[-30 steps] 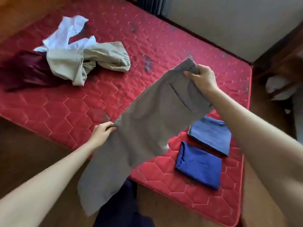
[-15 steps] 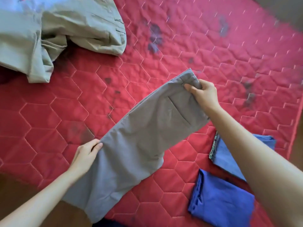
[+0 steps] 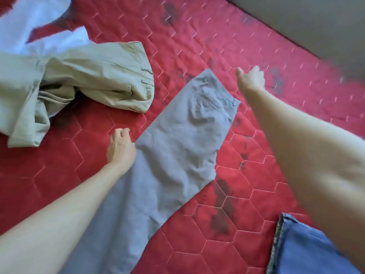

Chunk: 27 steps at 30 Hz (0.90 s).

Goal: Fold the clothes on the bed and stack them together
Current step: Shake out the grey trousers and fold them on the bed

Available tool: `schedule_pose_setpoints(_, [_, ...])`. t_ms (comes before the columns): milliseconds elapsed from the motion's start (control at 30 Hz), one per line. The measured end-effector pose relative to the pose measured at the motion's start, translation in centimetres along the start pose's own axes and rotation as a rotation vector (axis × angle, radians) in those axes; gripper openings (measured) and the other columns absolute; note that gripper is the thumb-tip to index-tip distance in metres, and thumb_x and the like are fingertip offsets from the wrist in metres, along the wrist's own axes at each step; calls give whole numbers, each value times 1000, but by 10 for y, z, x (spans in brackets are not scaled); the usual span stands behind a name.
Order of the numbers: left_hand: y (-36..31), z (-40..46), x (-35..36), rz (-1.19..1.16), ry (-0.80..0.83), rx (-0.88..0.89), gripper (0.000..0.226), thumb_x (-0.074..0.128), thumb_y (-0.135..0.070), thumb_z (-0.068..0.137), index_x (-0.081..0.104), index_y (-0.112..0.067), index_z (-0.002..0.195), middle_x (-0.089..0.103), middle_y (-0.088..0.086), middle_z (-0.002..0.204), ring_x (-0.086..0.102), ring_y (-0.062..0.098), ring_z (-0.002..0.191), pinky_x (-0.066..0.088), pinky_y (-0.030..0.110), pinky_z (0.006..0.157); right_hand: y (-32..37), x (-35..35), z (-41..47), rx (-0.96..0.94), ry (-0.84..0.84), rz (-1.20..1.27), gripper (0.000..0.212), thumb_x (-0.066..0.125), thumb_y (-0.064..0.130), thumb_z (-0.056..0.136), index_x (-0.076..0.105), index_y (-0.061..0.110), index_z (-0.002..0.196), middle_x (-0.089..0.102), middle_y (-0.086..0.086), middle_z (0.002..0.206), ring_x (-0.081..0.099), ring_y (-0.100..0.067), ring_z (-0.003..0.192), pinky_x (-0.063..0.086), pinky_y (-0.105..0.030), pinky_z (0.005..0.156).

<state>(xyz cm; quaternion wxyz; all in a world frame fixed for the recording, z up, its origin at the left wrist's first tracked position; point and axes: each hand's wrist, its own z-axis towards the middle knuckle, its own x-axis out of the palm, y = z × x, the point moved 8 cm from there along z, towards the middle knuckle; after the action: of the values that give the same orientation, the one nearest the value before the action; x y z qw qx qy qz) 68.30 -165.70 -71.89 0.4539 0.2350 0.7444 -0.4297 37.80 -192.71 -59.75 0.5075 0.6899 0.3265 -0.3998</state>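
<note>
Grey trousers (image 3: 177, 151) lie flat and diagonal on the red quilted mattress (image 3: 217, 40), waistband at the far end. My left hand (image 3: 120, 148) rests at their left edge with fingers loosely curled, holding nothing. My right hand (image 3: 250, 78) hovers open just past the waistband's right corner, apart from the cloth. Crumpled beige trousers (image 3: 88, 84) lie to the left, with a white garment (image 3: 39, 22) behind them. A folded blue garment (image 3: 304, 252) sits at the bottom right, partly hidden by my right forearm.
Dark stains mark the mattress near the trousers and towards the far edge. A grey wall or floor strip (image 3: 316, 22) borders the mattress at the top right.
The grey trousers were held up in both hands; now they lie spread on the mattress and both hands have let go. The view has moved closer to the bed.
</note>
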Motion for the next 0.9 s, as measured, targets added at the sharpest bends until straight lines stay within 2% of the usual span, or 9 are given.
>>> schedule_pose_setpoints(133, [-10, -2, 47, 162, 17, 85, 58, 55, -20, 94, 34, 0, 145, 29, 19, 153, 23, 34, 144, 20, 49, 114, -17, 88, -58, -217, 114, -141, 51, 46, 37, 99, 40, 7, 140, 40, -17, 141, 37, -31, 132, 34, -41, 107])
schedule_pose_setpoints(200, [-18, -21, 74, 216, 49, 239, 57, 51, -25, 96, 36, -1, 146, 30, 17, 155, 26, 32, 144, 20, 53, 115, -32, 129, -93, -338, 152, -231, 52, 45, 35, 99, 36, 9, 144, 33, -17, 148, 27, -28, 140, 25, -41, 113])
schedule_pose_setpoints(300, [-2, -51, 104, 350, 99, 386, 59, 32, -35, 96, 39, -3, 145, 32, 16, 154, 30, 33, 142, 25, 56, 114, -49, 179, -134, -458, 189, -322, 56, 37, 39, 102, 25, 18, 152, 16, -12, 160, 6, -24, 149, 6, -46, 119])
schedule_pose_setpoints(400, [18, -62, 115, 424, 38, 436, 61, 29, -39, 96, 32, -11, 150, 24, 11, 158, 22, 32, 146, 15, 56, 116, -82, 200, -154, -583, 200, -449, 55, 29, 44, 103, 20, 26, 153, 12, -7, 162, 4, -22, 150, -2, -44, 119])
schedule_pose_setpoints(467, [20, -62, 118, 454, -8, 436, 61, 30, -40, 96, 27, -16, 152, 20, 9, 160, 16, 32, 147, 8, 57, 116, -119, 192, -152, -530, 146, -495, 55, 27, 44, 103, 16, 27, 154, 8, -2, 162, 4, -19, 150, -5, -43, 119])
schedule_pose_setpoints(567, [17, -63, 117, 453, -25, 439, 62, 30, -39, 95, 24, -18, 153, 18, 8, 160, 13, 34, 148, 5, 60, 115, -146, 180, -150, -378, 71, -498, 54, 27, 42, 103, 17, 27, 154, 8, 3, 162, -1, -18, 150, 1, -52, 119])
schedule_pose_setpoints(700, [11, -62, 112, 446, 12, 409, 62, 29, -38, 95, 26, -16, 152, 19, 10, 160, 13, 36, 147, 6, 63, 113, -116, 180, -155, -381, 6, -503, 54, 29, 38, 102, 25, 17, 152, 13, -8, 161, 5, -26, 149, 1, -52, 119])
schedule_pose_setpoints(800, [-20, -39, 115, 429, 35, 464, 60, 27, -41, 96, 33, -14, 149, 27, 11, 157, 21, 36, 145, 9, 62, 113, -57, 196, -150, -628, 25, -429, 52, 35, 35, 101, 33, 18, 150, 22, -13, 158, 13, -28, 148, 2, -50, 119])
schedule_pose_setpoints(900, [-65, 4, 127, 386, 46, 500, 61, 22, -43, 97, 38, -13, 147, 29, 11, 157, 21, 32, 146, 9, 60, 115, -16, 227, -140, -843, 149, -488, 51, 30, 39, 102, 27, 23, 151, 20, -10, 159, 13, -25, 149, 0, -47, 118])
